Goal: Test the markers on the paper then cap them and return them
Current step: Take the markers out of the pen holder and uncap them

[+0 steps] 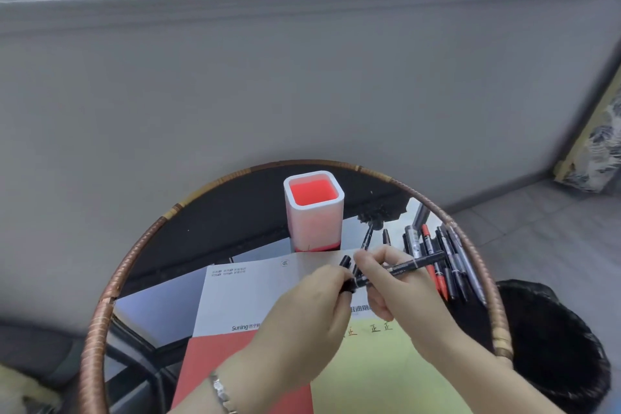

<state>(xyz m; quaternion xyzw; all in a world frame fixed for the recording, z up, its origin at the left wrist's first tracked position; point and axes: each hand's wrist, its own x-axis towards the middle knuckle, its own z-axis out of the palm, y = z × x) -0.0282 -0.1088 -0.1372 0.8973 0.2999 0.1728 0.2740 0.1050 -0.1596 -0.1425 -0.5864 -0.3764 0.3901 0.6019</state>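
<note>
L hand (302,316), R hand (400,286): both grips tight on black marker (416,264), above paper (248,299).

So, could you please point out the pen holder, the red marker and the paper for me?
pen holder (314,227): head view, on its white front wall.
red marker (426,235): head view, on its upper red end.
paper (255,296): head view, on the bare grey upper part.
</note>
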